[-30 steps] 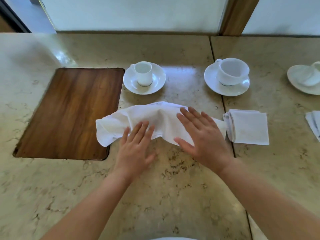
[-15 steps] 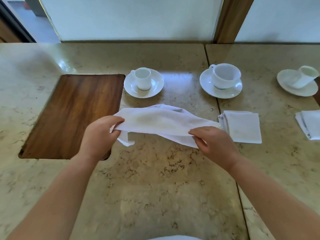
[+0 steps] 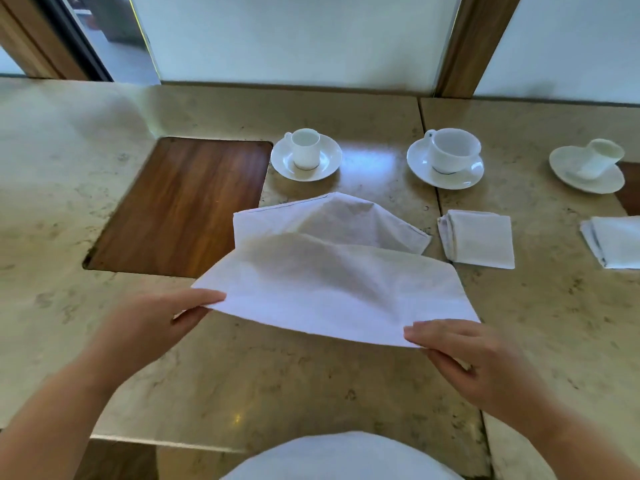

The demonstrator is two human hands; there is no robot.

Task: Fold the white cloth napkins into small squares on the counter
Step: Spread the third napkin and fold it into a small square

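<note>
There are three white napkins. One big napkin (image 3: 329, 271) is open and held up over the counter (image 3: 277, 382), in front of the person. Its far edge hangs down near the counter. Two folded napkins lie flat on the counter to the right. One small square (image 3: 479, 239) is just beside the big napkin, and the other one (image 3: 614, 241) sits at the right edge, partly cut off.

There are three cups, each on its own saucer, in a row at the back: a small cup (image 3: 305, 148), a wide cup (image 3: 453, 148) and a tipped cup (image 3: 601, 159).

The left hand (image 3: 156, 323) pinches the near left corner of the big napkin with its thumb and bent fingers. The right hand (image 3: 474, 358) pinches the near right corner the same way.

One brown wood board (image 3: 180, 206) is set into the counter on the left.

No words can be read on anything.
</note>
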